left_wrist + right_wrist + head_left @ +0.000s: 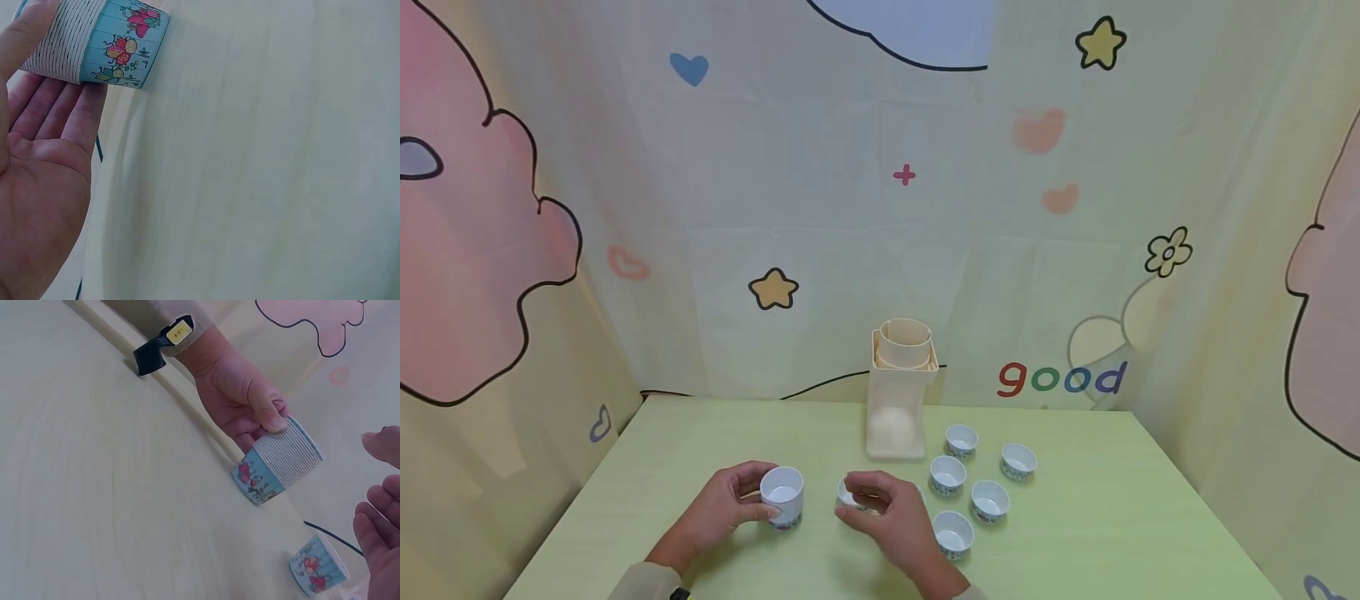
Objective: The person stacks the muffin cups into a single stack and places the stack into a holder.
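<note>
A stack of nested paper cups (783,493), white inside with blue flower-printed sides, stands upright in my left hand (724,502). Thumb and fingers grip it from the left; the ribbed band of rims (289,454) shows in the right wrist view. To its right, my right hand (895,518) hovers with thumb and fingers apart and nothing between them. Just beyond those fingertips, one paper cup (317,565) stands on the table, partly hidden by the hand in the head view. Another cup (921,493) is mostly hidden behind the right hand.
Several single paper cups (948,475) stand spread out to the right of my right hand. Behind them at the table's back is a cream plastic stand (897,408) with a round tube on top. A printed cloth (850,167) hangs behind the pale table (1075,533).
</note>
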Tool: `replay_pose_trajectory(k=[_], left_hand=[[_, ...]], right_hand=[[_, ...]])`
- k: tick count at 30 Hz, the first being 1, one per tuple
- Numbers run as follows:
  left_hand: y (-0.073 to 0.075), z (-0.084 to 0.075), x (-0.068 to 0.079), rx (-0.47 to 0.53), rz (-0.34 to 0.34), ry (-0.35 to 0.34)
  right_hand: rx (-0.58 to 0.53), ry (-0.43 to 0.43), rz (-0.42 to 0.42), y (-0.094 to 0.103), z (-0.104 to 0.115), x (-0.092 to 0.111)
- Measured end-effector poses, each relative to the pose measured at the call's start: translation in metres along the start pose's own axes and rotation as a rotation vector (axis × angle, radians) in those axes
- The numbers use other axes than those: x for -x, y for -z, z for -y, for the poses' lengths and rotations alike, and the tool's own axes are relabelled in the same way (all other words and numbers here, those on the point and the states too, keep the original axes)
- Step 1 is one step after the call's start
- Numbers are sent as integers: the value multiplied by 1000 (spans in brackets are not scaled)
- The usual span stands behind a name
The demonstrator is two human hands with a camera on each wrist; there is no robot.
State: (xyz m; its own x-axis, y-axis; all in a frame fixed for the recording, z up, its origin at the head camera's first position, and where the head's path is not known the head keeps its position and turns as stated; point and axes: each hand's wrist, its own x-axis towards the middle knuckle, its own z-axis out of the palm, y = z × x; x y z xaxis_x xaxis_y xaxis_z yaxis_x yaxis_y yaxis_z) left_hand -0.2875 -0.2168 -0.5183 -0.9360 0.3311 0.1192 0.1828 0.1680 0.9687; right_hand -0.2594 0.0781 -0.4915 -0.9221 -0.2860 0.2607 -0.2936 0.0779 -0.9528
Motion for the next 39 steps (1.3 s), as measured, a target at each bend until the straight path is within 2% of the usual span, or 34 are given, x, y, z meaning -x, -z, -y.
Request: replay_pose_trajectory(k=[14, 22, 34, 39], left_hand=[[3, 3, -1, 0, 4, 0], [0, 4, 0, 6, 12, 1], [1, 2, 0, 9, 10, 8], [2, 1, 0, 9, 9, 12]], right_hand=[[0, -46, -91, 37, 1, 22], [43, -76, -149, 58, -1, 40], [122, -106, -322, 79, -4, 61], [176, -159, -379, 84, -6, 67]])
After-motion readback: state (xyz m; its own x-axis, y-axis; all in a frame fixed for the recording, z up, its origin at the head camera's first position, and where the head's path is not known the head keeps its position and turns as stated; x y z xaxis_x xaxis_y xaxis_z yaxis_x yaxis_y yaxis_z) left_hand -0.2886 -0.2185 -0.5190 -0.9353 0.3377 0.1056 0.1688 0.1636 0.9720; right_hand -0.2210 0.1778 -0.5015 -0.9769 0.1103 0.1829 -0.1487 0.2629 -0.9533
